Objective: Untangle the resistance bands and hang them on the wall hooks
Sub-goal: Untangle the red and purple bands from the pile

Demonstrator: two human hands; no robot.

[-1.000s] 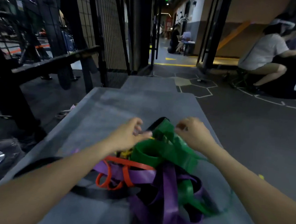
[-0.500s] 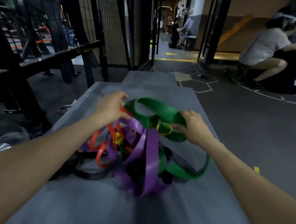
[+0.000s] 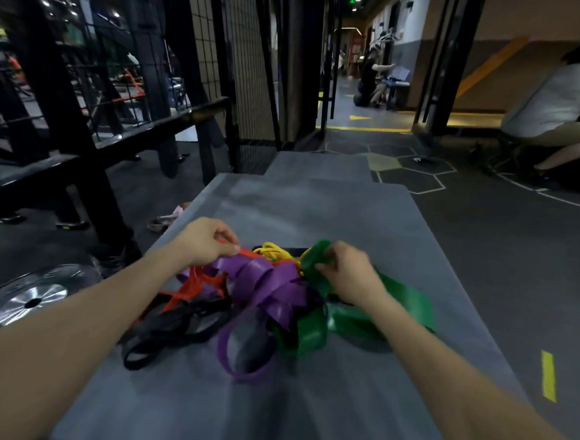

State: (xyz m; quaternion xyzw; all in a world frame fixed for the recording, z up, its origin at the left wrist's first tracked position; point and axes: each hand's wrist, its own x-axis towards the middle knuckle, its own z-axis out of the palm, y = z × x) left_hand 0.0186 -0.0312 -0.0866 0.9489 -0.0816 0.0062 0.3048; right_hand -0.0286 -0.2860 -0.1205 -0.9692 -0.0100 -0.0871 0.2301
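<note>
A tangled heap of resistance bands lies on a grey bench (image 3: 317, 208) in front of me. In it are a wide purple band (image 3: 266, 287), a wide green band (image 3: 406, 303), an orange band (image 3: 191, 286), a thin yellow band (image 3: 274, 251) and a black band (image 3: 167, 328). My left hand (image 3: 204, 241) grips the orange band at the heap's far left edge, fingers curled. My right hand (image 3: 346, 272) pinches a fold of the green band at the heap's far right. No wall hooks are in sight.
A black metal rack (image 3: 82, 129) and a weight plate (image 3: 32, 301) stand on the floor to the left. A person (image 3: 561, 101) crouches at the far right, another person (image 3: 370, 77) sits down the corridor. Yellow tape (image 3: 548, 375) marks the floor at right.
The heap was lifted and spread between both hands half a second ago; now it lies lower on the bench. My left hand holds orange rather than purple, my right keeps the green band.
</note>
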